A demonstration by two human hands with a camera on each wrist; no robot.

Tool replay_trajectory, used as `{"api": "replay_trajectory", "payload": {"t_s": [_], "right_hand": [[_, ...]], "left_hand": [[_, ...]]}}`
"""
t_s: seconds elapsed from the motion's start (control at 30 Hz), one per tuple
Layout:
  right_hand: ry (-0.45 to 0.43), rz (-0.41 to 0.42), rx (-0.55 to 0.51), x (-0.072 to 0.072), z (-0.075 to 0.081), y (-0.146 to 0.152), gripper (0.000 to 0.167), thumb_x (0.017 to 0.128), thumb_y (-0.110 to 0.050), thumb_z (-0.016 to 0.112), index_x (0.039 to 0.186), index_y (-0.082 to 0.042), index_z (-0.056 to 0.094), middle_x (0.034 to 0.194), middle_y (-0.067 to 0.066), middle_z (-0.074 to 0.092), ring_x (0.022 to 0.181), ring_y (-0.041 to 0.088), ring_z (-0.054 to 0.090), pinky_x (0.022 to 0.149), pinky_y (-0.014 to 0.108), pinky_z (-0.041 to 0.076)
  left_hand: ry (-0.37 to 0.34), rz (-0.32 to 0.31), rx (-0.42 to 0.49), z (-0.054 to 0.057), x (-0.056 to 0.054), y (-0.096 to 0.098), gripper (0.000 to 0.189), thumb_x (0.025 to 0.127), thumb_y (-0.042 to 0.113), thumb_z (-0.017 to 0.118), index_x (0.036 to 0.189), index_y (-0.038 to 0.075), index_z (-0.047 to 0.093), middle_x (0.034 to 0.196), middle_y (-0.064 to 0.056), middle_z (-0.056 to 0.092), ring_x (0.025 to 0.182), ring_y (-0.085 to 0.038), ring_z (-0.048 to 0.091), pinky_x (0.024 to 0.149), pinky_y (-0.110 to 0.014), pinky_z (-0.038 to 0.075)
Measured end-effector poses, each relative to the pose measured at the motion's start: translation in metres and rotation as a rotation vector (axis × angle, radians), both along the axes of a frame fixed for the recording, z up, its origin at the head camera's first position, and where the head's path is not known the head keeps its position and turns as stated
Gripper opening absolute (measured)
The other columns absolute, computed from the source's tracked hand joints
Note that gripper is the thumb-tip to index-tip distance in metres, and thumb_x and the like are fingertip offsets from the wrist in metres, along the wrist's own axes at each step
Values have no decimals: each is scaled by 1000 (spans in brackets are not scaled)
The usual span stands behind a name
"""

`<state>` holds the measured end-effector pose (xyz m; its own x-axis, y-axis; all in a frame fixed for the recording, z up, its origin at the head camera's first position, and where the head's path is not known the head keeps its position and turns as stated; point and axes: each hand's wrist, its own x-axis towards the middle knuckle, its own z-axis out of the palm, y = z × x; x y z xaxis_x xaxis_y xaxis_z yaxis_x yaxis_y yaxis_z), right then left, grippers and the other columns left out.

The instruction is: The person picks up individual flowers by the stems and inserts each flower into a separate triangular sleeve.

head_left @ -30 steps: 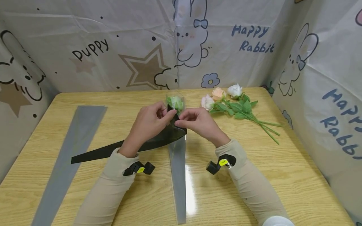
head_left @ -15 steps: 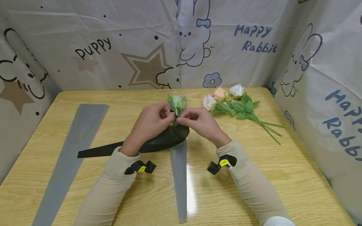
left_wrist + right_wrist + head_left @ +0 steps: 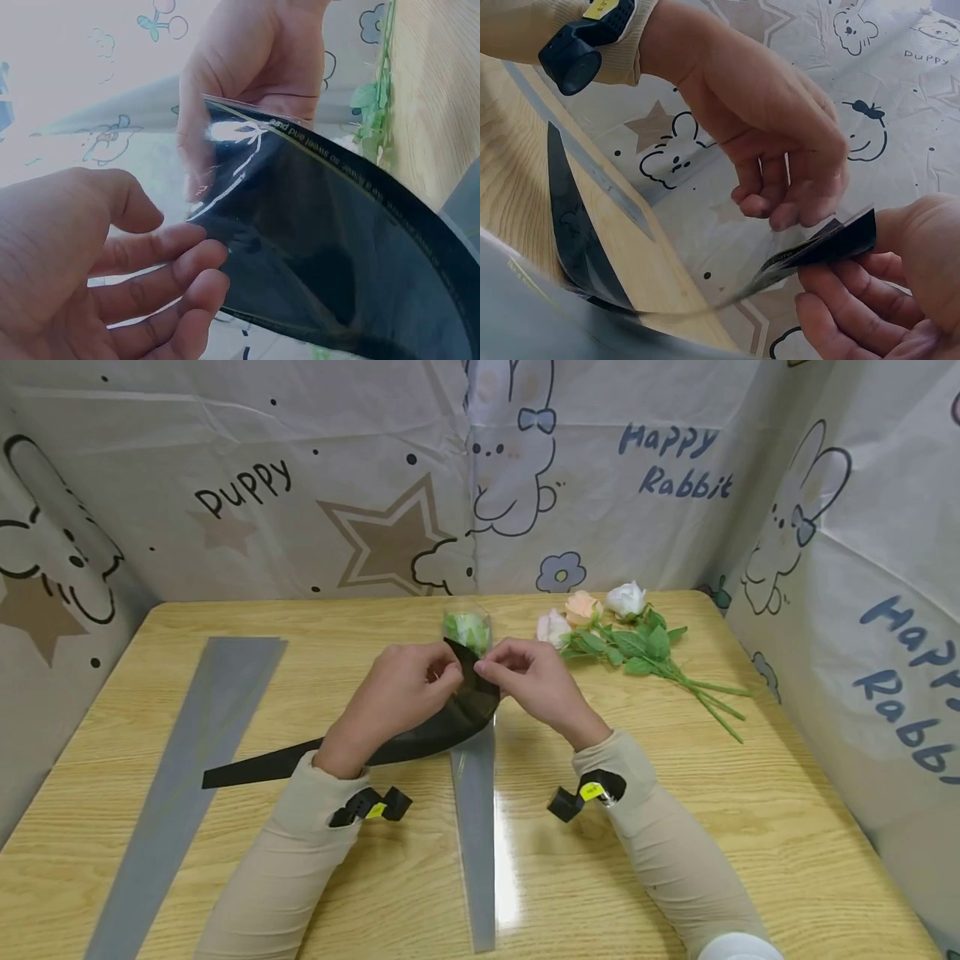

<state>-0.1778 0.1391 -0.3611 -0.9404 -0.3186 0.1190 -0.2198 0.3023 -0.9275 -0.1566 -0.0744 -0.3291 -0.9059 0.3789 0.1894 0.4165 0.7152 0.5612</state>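
Note:
A black tapered flower sleeve point(image 3: 420, 735) with a gold line and small lettering bends up in front of me, its narrow tail pointing left. My right hand point(image 3: 534, 685) pinches its wide end between thumb and fingers, as the right wrist view shows. Beside that edge is my left hand point(image 3: 405, 689), thumb apart from the loosely bent fingers; in the left wrist view its fingertips point(image 3: 204, 255) are right at the sleeve's rim. Behind the hands lies a pale green flower point(image 3: 467, 632) in clear wrap, partly hidden. A grey tapered sleeve point(image 3: 475, 835) runs from beneath the black one toward me.
Flat grey sleeves point(image 3: 187, 777) lie along the left side of the wooden table point(image 3: 750, 827). Three stemmed roses, in pink point(image 3: 553, 629), peach point(image 3: 582, 608) and white point(image 3: 626, 599), lie at the back right. A printed cloth point(image 3: 360, 468) stands around the table's back and sides.
The hands have drawn slightly apart. My left fingers have come away from the sleeve's corner, which now stands up between the hands, while the right hand keeps its pinch.

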Motion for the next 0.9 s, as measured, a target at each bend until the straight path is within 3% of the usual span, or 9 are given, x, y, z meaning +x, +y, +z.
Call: {"api": "replay_trajectory", "payload": {"t_s": [0.1, 0.33, 0.53, 0.7, 0.9], "right_hand": [[-8, -15, 4, -2, -1, 1, 15, 100, -23, 70, 99, -9, 75, 89, 6, 72, 71, 14, 64, 67, 30, 59], [-35, -54, 11, -6, -3, 5, 15, 99, -24, 71, 98, -9, 75, 85, 3, 72, 71, 16, 65, 78, 54, 62], [-38, -67, 32, -9, -6, 7, 16, 99, -27, 71, 98, -12, 76, 85, 3, 72, 72, 17, 64, 78, 55, 60], [-52, -66, 19, -11, -7, 8, 16, 99, -26, 71, 98, -11, 76, 87, 4, 72, 73, 18, 67, 82, 58, 61], [-64, -65, -4, -13, -9, 10, 16, 100, -25, 70, 99, -10, 75, 85, 3, 72, 71, 18, 69, 81, 58, 62]], "left_hand": [[24, 0, -15, 1, 0, 1, 24, 104, 29, 60, 99, 11, 75, 85, -3, 75, 72, -17, 64, 65, -31, 53], [29, -8, -59, 1, 1, 0, 34, 95, 47, 73, 99, 13, 74, 95, -3, 74, 83, -19, 66, 75, -37, 57], [33, -26, -68, 2, 4, 0, 27, 94, 35, 78, 106, 11, 75, 109, -8, 73, 92, -24, 73, 76, -38, 61], [87, -23, -81, 1, 5, -2, 22, 92, 29, 80, 105, 12, 76, 118, -11, 67, 90, -26, 69, 73, -38, 57], [134, -28, -43, 0, 6, -1, 15, 93, 23, 79, 101, 10, 75, 109, -8, 71, 88, -25, 69, 71, -36, 56]]}}
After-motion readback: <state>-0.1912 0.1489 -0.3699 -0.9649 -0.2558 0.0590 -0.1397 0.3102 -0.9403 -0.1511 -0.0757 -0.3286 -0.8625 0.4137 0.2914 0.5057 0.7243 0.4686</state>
